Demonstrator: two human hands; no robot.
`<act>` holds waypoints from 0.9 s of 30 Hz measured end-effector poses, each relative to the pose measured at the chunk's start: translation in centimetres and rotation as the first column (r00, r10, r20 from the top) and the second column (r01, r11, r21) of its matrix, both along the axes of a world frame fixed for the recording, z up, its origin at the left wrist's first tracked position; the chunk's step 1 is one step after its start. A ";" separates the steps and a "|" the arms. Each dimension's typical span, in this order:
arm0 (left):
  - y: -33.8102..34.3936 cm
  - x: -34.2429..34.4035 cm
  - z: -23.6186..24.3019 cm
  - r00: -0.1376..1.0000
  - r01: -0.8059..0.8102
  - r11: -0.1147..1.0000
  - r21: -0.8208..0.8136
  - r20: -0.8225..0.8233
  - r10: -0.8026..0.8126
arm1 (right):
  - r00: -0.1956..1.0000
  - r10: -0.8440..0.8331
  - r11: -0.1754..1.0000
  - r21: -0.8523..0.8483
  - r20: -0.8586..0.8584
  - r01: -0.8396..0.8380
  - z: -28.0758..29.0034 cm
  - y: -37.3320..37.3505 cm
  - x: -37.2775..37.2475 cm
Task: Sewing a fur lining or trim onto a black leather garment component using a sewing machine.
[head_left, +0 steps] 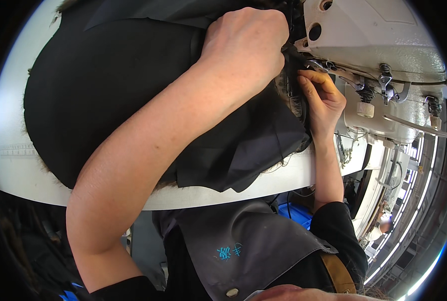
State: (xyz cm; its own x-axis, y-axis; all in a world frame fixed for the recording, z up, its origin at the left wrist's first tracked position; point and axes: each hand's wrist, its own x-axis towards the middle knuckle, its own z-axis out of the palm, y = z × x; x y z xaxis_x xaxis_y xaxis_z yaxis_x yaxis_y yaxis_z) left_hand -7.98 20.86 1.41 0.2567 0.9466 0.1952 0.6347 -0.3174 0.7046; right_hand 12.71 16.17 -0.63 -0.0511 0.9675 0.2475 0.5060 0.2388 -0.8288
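A black fabric piece (108,70) with furry edges lies spread over the white table. My left hand (246,42) is curled closed on its upper right part, close to the sewing machine; its fingertips are hidden beneath the hand. Just right of it, a dark strip that looks like a zipper (287,85) runs along brownish fur. On the strip's right side, my right hand (324,98) has thumb and forefinger pinched together at the black edge, below the machine's metal parts. The needle cannot be made out.
The white sewing machine (374,40) with tension knobs (365,109) stands close on the right. The white table's (208,199) curved front edge runs before my grey apron (253,236). Something blue (296,213) lies below the table. Other workstations and a person (379,228) show far right.
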 end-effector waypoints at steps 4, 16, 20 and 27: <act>-0.1 -0.1 0.0 1.000 -0.008 1.000 0.002 -0.005 0.008 | 1.000 0.006 1.000 -0.001 -0.007 -0.006 0.1 -0.1 -0.1; -0.3 -0.4 -0.2 1.000 -0.026 0.999 0.033 0.001 0.026 | 1.000 0.001 1.000 0.011 -0.006 -0.001 -0.1 0.1 -0.7; -0.2 -0.4 -0.2 1.000 -0.024 0.999 0.034 -0.011 0.025 | 1.000 0.008 1.000 0.014 0.000 -0.008 0.0 0.2 -0.7; -0.2 -0.6 -0.4 1.000 -0.028 0.997 0.069 0.008 0.028 | 1.000 0.013 1.000 0.016 -0.010 -0.013 -0.1 0.2 -0.8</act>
